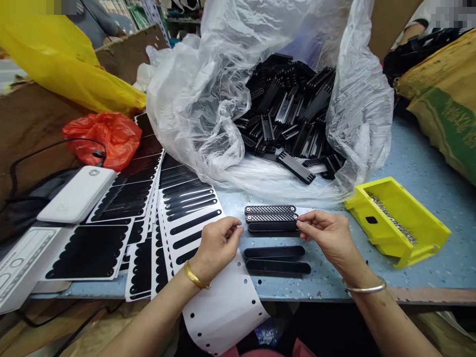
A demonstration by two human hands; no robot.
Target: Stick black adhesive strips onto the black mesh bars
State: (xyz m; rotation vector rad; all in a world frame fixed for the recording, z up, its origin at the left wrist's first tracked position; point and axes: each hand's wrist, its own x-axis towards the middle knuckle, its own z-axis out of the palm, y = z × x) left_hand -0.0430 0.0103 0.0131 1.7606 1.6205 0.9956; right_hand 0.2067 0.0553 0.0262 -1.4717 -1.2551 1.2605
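My left hand [220, 242] is loosely closed over the edge of a white sheet of black adhesive strips [197, 223], its fingertips curled towards the thumb with nothing visible between them. Opposite it, my right hand [330, 237] has thumb and fingertips pinched at the right end of a row of black bars. Two of those bars [270, 213] show a crosshatched face with a small metal spot at the ends. A smooth-faced black bar [273, 227] lies beside them. Nearer me are two more smooth black bars [277, 267]. Whatever my right fingertips may hold is too small to make out.
A clear plastic bag [193, 114] full of black bars [290, 114] spreads across the back. To the right stands a yellow bin [420, 223] with small metal parts. More strip sheets [89, 250], a white power bank [77, 194] and a red bag [102, 139] lie left.
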